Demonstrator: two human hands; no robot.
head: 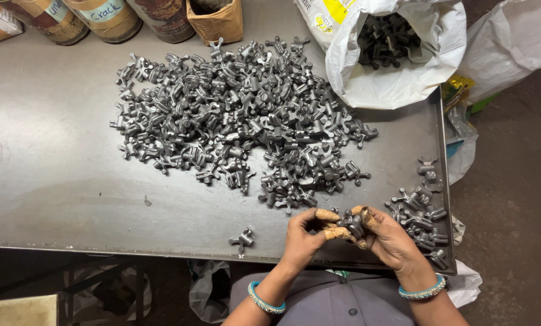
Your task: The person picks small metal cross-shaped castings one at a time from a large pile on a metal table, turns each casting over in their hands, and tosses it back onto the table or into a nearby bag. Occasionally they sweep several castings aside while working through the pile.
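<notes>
Head view, looking straight down: a seated person's left hand (pixel 302 234) and right hand (pixel 386 236) meet at the near edge of a dark metal counter (pixel 59 181), wrists bent inward and palms turned toward each other. Both sets of fingers (pixel 327 215), several wrapped in tan tape at the tips, close together around one small grey metal part (pixel 352 224), which sits between the two hands just above the counter's front lip. Each forearm wears a turquoise beaded bangle (pixel 265 300).

Behind the hands spreads a large heap of matching parts (pixel 240 115), dull grey castings with short forked arms and a rough, matte surface. A smaller pile (pixel 421 214) lies just right of the right hand near the counter's corner, and a single stray part (pixel 243 238) rests alone to the left of the left hand. An open white woven sack (pixel 397 60) at the far right holds more of the same pieces. Rusty cylindrical tins (pixel 101 18) with paper labels and a small cardboard box (pixel 216 24) line the far edge, all cut off by the frame.

How much of the held part each hand grips is hard to make out, as the taped fingertips cover most of it. Crumpled plastic bags (pixel 464 145) hang beyond the counter's right side.
</notes>
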